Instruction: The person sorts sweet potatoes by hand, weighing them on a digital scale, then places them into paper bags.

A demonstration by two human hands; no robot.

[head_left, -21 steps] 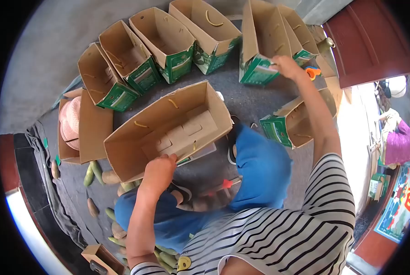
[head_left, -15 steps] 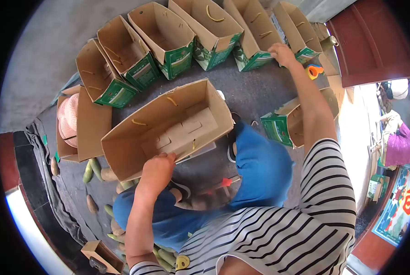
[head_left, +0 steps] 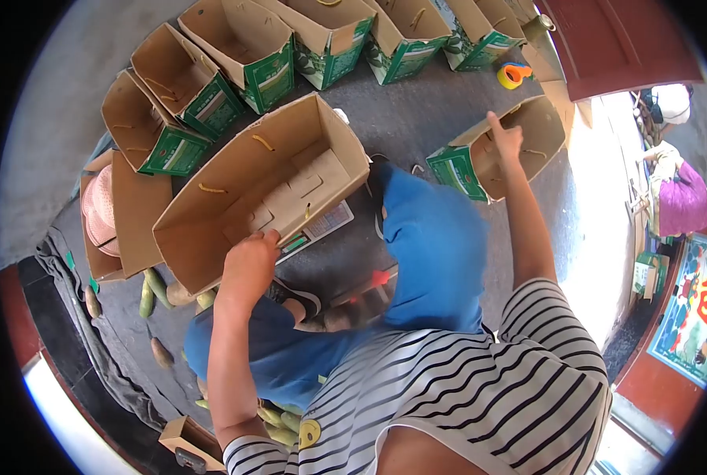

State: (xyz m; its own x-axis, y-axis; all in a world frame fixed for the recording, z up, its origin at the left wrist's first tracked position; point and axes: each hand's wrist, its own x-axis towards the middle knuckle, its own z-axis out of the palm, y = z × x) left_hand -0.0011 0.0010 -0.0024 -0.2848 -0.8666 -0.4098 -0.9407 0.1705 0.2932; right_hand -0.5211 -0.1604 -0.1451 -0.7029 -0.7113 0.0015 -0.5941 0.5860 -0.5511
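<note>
A large cardboard box (head_left: 246, 170) with yellow cord handles stands before me, its inside showing bare. My left hand (head_left: 250, 261) is closed on its near rim. Under that rim, a scale's keypad (head_left: 329, 222) and green display stick out. Over to the right, my right hand (head_left: 507, 141) is above a smaller green-printed box (head_left: 462, 170), overlapping its far rim. Its index finger is stretched out and nothing shows in the hand.
Several open green boxes (head_left: 270, 75) curve along the wall. Orange-yellow tape (head_left: 511, 76) lies near them. At left, a pink hat (head_left: 100, 210) sits in a carton; gourd-like vegetables (head_left: 154, 289) lie on the floor. Another person (head_left: 678, 194) is at far right.
My right hand has moved from the row of boxes down to the box at right. The view has shifted, and more of the scale shows. My left hand keeps its hold.
</note>
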